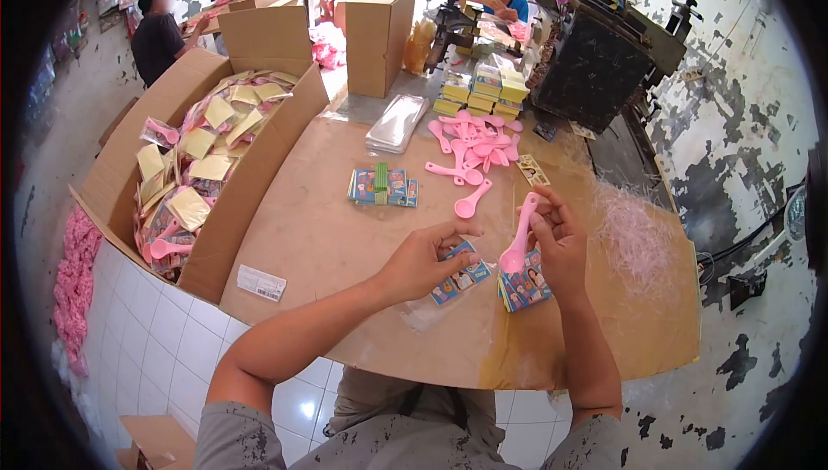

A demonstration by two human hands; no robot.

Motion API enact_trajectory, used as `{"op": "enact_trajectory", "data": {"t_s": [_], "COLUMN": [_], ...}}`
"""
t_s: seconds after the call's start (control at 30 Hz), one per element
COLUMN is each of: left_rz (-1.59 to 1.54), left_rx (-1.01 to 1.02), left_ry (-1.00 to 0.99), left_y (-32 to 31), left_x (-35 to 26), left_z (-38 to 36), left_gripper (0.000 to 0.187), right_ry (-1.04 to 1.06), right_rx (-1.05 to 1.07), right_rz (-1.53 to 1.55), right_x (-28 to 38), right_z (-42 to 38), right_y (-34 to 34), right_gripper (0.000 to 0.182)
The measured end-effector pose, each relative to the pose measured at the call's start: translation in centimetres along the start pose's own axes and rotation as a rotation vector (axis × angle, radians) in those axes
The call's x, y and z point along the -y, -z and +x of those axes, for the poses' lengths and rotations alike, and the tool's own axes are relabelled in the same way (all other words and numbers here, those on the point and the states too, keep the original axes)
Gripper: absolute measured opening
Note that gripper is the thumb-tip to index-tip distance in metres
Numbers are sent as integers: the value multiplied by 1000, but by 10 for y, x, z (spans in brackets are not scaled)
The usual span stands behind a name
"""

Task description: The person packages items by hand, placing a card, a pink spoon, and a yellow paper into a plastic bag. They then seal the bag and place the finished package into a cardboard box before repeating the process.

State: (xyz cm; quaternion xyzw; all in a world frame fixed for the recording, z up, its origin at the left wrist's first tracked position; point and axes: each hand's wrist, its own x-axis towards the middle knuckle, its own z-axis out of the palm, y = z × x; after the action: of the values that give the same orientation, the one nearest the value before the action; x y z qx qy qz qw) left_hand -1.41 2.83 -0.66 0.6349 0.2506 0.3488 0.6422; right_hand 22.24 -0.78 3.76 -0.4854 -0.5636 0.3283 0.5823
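Note:
My right hand (559, 233) pinches a pink spoon (520, 237) by its handle, bowl down, above a stack of printed cards (528, 289). My left hand (431, 261) is closed on a blue printed card (461, 275), which lies at a clear plastic bag (421, 313) near the table's front edge. Just beyond my hands lies a single pink spoon (473, 199). Farther back is a pile of pink spoons (479, 141). A banded bundle of cards (380, 186) rests on the table to the left of the single spoon.
On the left stands an open carton (259, 190) full of bagged items. Clear bags (398, 123), card stacks (485, 84) and a tall box (371, 47) are at the back. Shredded plastic (636, 233) lies right. A person (158, 34) stands back left; another (504, 4) is behind the table.

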Motion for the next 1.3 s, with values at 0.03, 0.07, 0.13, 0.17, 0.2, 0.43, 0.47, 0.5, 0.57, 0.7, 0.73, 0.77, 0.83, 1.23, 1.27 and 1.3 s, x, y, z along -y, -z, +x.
{"op": "enact_trajectory", "data": {"t_s": [0.03,0.07,0.13,0.17,0.2,0.43,0.47,0.5,0.57,0.7,0.73,0.77,0.83,1.23,1.27,1.3], "left_rz": [4,9,13,15,7,31,44,39,28,-13,-15,-17,-25,-84,-75,-87], "left_rx": [-6,-13,-7,-5,3,12,2,1,-4,12,9,7,-2,7,9,5], "left_ry": [18,35,35,38,39,110,112,102,82,101,115,129,136,69,75,71], "left_y": [-3,-5,-6,-6,-6,-5,-6,-6,-7,-5,-5,-5,-5,-1,-1,0], "left_x": [-7,-9,-5,-3,2,-1,-1,-1,0,9,7,7,7,3,1,2], "left_z": [-2,-3,-2,-2,-1,-1,0,0,0,1,0,0,2,5,4,5], "left_gripper": [37,36,34,34,34,32,32,31,29,28,28,28,29,31,31,32], "right_ry": [4,10,49,65,52,98,119,111,96,126,112,99,76,61,55,49], "right_rx": [-24,-47,-92,-113,-103,-130,-143,-126,-91,-24,-26,-28,-36,-105,-99,-52], "right_rz": [28,57,53,53,67,114,121,121,122,4,40,76,139,202,229,206], "right_x": [0,-1,-7,-10,-12,-14,-14,-15,-16,-21,-18,-16,-19,-14,-15,-20], "right_z": [-1,-2,-4,-6,-7,-10,-10,-10,-11,-15,-15,-16,-18,-14,-15,-17], "right_y": [-1,-3,-6,-8,-10,-11,-11,-11,-13,-10,-13,-16,-21,-22,-24,-23], "right_gripper": [37,38,40,40,40,40,40,40,40,41,41,40,40,35,35,35]}}
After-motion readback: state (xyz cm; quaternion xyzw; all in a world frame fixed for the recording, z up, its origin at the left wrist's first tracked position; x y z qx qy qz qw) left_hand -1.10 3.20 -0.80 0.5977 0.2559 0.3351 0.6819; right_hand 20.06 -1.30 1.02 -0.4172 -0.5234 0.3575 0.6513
